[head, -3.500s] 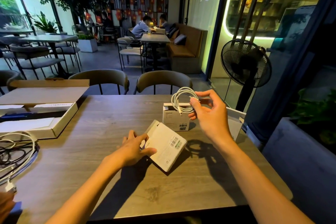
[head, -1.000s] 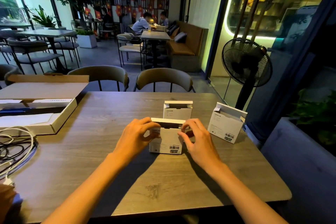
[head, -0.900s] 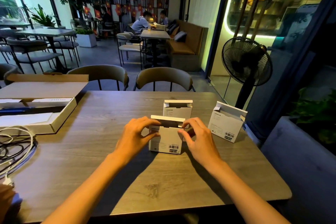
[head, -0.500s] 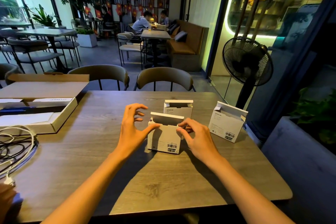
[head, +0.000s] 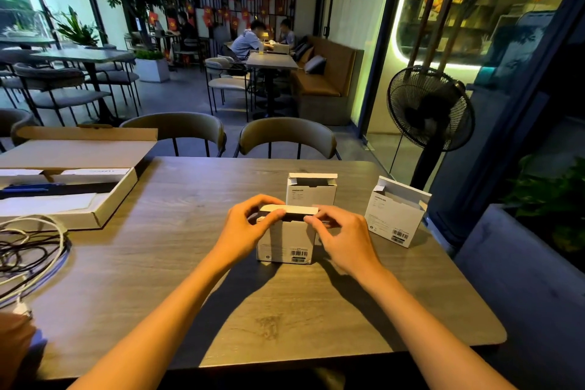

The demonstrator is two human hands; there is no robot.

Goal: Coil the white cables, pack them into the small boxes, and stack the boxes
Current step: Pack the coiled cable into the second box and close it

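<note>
Your wooden table (head: 196,231) fills the lower view, and the biggest thing on it is the open flat cardboard box (head: 68,196) at the far left, lid folded back. Just in front of that box, at the left edge, lies a loose tangle of cables (head: 30,255) — white and dark strands mixed, not coiled. Toward the right half stand 3 small white boxes, all upright. The 1 nearest you, the front box (head: 285,242), sits between your hands with a barcode label low on its face; its top flap (head: 289,208) is tipped over the opening but not tucked in. Your left hand (head: 245,231) curls around the box's left upper corner, thumb and fingers pinching the flap's left end. Your right hand (head: 340,237) mirrors it on the right side, fingertips pressed to the flap's right end, palm clear of the table. Whether a cable is inside you cannot tell — the flap and your fingers hide the opening. Just behind stands the middle box (head: 311,190), flap up and mouth open. Well apart to the right, near the table edge, the right box (head: 394,218) stands open too, turned at an angle.
</note>
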